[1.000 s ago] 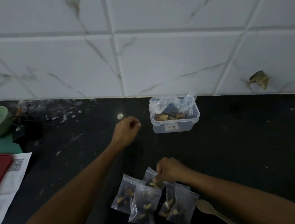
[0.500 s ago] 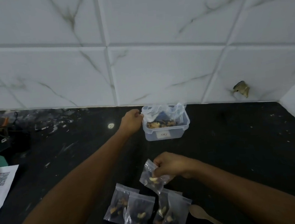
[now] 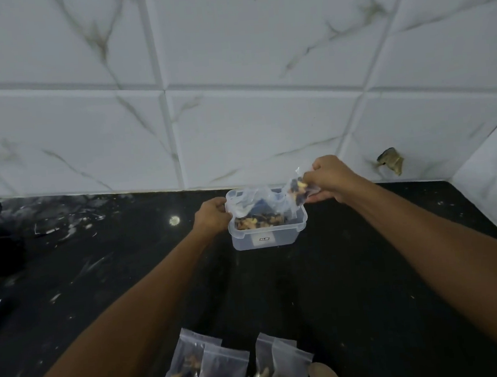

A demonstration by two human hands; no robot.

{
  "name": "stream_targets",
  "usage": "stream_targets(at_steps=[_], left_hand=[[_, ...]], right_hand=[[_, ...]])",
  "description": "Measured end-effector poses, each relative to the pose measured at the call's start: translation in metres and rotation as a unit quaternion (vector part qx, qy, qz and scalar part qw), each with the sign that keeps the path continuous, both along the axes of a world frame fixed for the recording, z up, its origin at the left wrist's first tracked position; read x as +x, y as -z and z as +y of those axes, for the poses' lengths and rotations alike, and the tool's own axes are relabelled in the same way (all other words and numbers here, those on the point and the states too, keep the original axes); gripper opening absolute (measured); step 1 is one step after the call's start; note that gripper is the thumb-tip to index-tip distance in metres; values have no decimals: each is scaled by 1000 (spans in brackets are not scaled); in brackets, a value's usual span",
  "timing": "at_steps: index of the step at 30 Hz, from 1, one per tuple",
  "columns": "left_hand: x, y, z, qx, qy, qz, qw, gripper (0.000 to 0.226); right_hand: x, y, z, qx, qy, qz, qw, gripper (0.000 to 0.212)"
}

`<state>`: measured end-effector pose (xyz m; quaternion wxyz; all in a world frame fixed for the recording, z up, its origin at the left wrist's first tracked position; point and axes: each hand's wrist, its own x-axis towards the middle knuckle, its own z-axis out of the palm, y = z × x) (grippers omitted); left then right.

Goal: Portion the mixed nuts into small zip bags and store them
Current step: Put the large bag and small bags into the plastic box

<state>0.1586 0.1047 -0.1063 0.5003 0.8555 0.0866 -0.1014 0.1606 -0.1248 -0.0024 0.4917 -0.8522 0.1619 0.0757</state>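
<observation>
Head view — only view available. Right hand is raised above the far right corner of the clear plastic container; its fingers are curled tight, pinching a small filled zip bag; nuts show dark and pale through the film. The bag hangs just left of the fingers, over the container's right rim, apparently not resting on it; its long axis runs obliquely, the free edge pointing up and left, the filled end down toward the container; whether the zip is sealed I cannot tell.

Left hand grips the container's left wall at the rim; fingers curled round the edge, thumb side hidden. Container sits on the black counter near the tiled wall; long axis left–right; a crumpled larger clear bag lines it, loose nuts in the bottom.

Judgement: the relation that matters is bag-over-opening; the right hand is the nearer hand to the drop point, the left only steadies; a short lowering down and left should bring the bag inside — risk is snagging on the crumpled liner.

Near edge of frame: four more filled zip bags lie flat on the counter in two overlapping pairs, long axes roughly away from the person; a wooden spoon lies just right of them, bowl toward the bags. These sit well apart from the container — storing appears barely begun.
</observation>
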Motion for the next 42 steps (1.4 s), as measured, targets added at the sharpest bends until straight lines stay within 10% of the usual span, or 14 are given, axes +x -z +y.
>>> stream_targets(at_steps=[15, 29, 42], left_hand=[[0, 13, 1, -10, 9, -38, 999, 39], [4, 16, 6, 3, 29, -50, 998, 37], [5, 15, 4, -9, 31, -52, 998, 38]], right_hand=[[22, 62, 18, -436, -101, 1, 894, 21], [20, 94, 38, -574, -147, 21, 806, 23], [16, 96, 34, -566, -183, 39, 803, 28]])
